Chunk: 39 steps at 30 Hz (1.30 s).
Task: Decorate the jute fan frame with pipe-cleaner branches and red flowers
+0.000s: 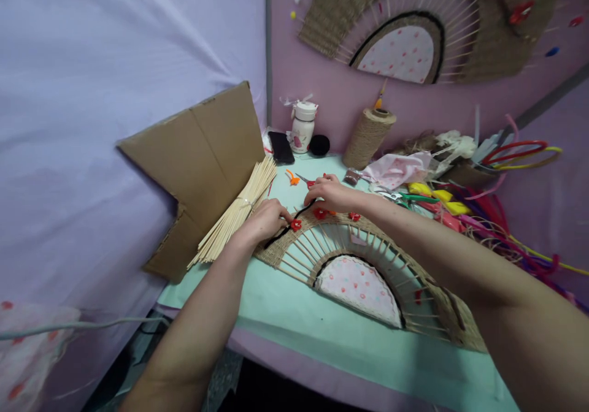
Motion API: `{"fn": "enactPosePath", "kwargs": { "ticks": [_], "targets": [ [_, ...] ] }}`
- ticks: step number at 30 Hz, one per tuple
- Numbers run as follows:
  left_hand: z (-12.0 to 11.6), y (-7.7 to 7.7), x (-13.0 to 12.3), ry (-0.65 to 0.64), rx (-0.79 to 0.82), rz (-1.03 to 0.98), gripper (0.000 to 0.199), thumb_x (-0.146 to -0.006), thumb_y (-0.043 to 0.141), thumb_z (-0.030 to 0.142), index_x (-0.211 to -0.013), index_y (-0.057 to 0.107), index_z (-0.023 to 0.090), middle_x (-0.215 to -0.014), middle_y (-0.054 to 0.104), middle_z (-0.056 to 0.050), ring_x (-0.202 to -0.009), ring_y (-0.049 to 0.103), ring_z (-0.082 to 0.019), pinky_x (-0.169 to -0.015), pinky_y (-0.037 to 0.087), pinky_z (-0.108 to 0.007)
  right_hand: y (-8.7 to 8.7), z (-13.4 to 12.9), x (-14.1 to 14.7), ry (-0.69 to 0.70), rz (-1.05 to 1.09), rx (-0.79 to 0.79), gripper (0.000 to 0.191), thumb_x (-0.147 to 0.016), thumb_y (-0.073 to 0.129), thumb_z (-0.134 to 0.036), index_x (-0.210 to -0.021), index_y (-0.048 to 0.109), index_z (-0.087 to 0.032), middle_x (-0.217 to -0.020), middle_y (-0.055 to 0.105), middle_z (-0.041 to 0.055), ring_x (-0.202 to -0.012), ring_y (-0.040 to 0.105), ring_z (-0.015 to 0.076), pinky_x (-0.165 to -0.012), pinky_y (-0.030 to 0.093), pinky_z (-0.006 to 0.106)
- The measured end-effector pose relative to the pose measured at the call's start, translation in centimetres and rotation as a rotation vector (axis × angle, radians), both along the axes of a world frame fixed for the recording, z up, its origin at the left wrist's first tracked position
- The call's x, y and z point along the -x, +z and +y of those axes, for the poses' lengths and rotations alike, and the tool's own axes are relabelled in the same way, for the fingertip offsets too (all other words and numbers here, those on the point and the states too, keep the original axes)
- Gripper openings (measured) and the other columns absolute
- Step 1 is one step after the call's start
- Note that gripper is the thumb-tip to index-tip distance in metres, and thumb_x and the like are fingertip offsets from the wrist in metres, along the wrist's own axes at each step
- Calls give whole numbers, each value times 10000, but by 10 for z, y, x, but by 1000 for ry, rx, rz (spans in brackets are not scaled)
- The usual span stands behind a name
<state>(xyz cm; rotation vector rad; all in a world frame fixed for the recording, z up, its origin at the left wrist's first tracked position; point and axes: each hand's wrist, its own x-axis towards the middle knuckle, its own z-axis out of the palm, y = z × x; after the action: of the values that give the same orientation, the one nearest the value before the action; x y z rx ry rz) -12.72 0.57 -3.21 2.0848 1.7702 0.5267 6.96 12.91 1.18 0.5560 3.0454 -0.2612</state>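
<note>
A half-round woven fan (271, 254) of twine over thin sticks lies on the table, with a pink-and-white dotted cloth half-circle (359, 286) at its centre. Along its upper woven band runs a black pipe cleaner (301, 212). My left hand (269, 219) is closed, fingertips pressed on the black strip beside a red flower (296, 224). My right hand (332, 194) is closed in a pinch on the strip's upper end, which lifts off the weave. Below the right hand sit another red flower (319, 214) and a third red flower (354, 216).
A bundle of thin sticks (237, 213) leans by folded cardboard (202, 148) on the left. Scissors (306, 181), an orange flower (293, 179), a phone (281, 148), a white bottle (302, 130) and a twine spool (369, 137) stand behind. Coloured pipe cleaners (515, 154) crowd the right.
</note>
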Motion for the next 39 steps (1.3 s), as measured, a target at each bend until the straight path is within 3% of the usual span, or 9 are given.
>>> {"fn": "enactPosePath", "kwargs": {
  "ticks": [7,12,18,25,30,36,39],
  "targets": [
    [-4,4,-3,-14,-2,56,267,-785,617,187,-941,805,296,-851,689,-80,-899,608,-254,-848,478,-350,-6,-19,-8,51,34,-114,248,-895,524,-224,-979,756,-248,-956,729,77,-991,465,243,-868,165,409],
    [-8,14,-5,-44,52,116,333,-827,526,200,-1006,788,301,-932,666,-82,-955,587,-243,-893,451,-347,-5,-34,-9,-1,-1,-194,239,-914,519,-227,-959,754,-240,-916,712,68,-981,443,232,-878,161,411],
    [-15,25,-11,-84,110,142,333,-787,500,178,-968,776,221,-961,663,-82,-962,591,-224,-861,446,-293,-5,-52,-7,-69,-54,-240,216,-924,526,-213,-925,743,-210,-908,692,74,-992,429,236,-884,161,413],
    [-19,30,-16,-122,188,68,269,-745,485,168,-803,746,204,-795,699,-49,-708,590,-182,-655,417,-271,-5,-75,-8,-243,-30,-139,199,-935,528,-215,-919,725,-201,-950,690,78,-961,449,227,-832,185,385],
    [-20,30,-18,-91,184,47,267,-725,491,136,-796,741,197,-804,713,-55,-723,596,-185,-640,410,-267,-15,-77,-8,-345,-17,-55,243,-936,495,-194,-942,735,-225,-994,706,69,-977,463,232,-785,191,377],
    [-19,28,-17,-76,157,65,251,-731,491,148,-781,731,198,-805,706,-57,-725,599,-187,-647,413,-275,-23,-74,-9,-353,-8,-74,248,-926,494,-195,-939,739,-230,-998,715,69,-982,479,233,-782,193,379],
    [-18,25,-14,-29,146,33,264,-736,499,163,-874,720,202,-840,708,-49,-756,611,-191,-664,425,-277,-23,-73,-11,-345,7,-103,242,-931,499,-213,-951,739,-240,-979,713,73,-970,482,234,-781,192,381]
  ]
}}
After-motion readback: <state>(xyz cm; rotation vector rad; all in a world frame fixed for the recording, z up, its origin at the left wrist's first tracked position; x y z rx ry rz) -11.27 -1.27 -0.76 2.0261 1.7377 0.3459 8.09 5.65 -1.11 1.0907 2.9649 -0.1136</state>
